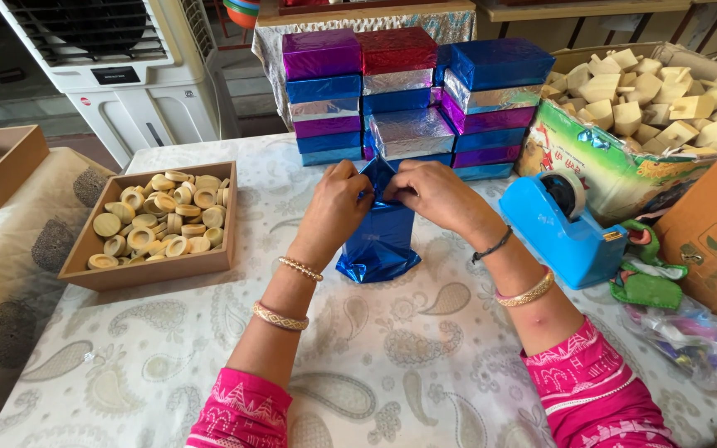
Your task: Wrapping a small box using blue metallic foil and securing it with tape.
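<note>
Near the table's (pixel 425 365) left edge sits a wooden tray (pixel 85 257) of round wooden caps (pixel 163 217). At the middle stands a box in blue foil (pixel 381 236), its long axis upright. The left hand (pixel 338 203) and right hand (pixel 433 192) meet over its top end, fingers pinched shut on the foil flaps, both equally near. Behind, toward the far edge, rises a stack of foil boxes (pixel 412 95). Right of the hands sits a blue tape dispenser (pixel 562 228), then a bag of wooden blocks (pixel 649 95).
</note>
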